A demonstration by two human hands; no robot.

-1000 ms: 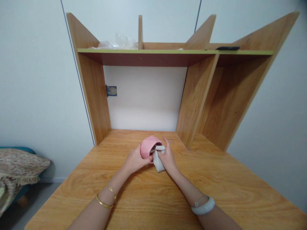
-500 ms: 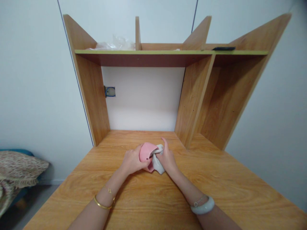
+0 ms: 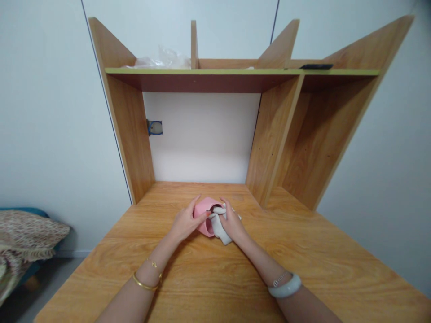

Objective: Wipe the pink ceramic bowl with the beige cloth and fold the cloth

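Note:
Between my hands, a little above or on the tabletop, is a pink hollow thing (image 3: 203, 206) with smooth curved walls and its opening turned to the right; its exact kind is unclear. My left hand (image 3: 186, 222) grips its left side, thumb at the opening's edge and fingers round the back. A white cloth (image 3: 219, 231) hangs crumpled at the opening, partly tucked inside. Pinched round that cloth is my right hand (image 3: 232, 223), its fingers partly hidden by the folds.
Around me is a wooden desktop (image 3: 215, 282), with a wooden shelf unit (image 3: 202, 72) rising at its back. A clear plastic bag (image 3: 164, 58) and a flat black object (image 3: 316, 66) lie on the upper shelf. A fringed blanket (image 3: 30, 233) covers a blue seat at left.
The pink thing has turned so that its opening shows more. My left fingers have lifted and spread at its back, and my right index finger has come down over the cloth.

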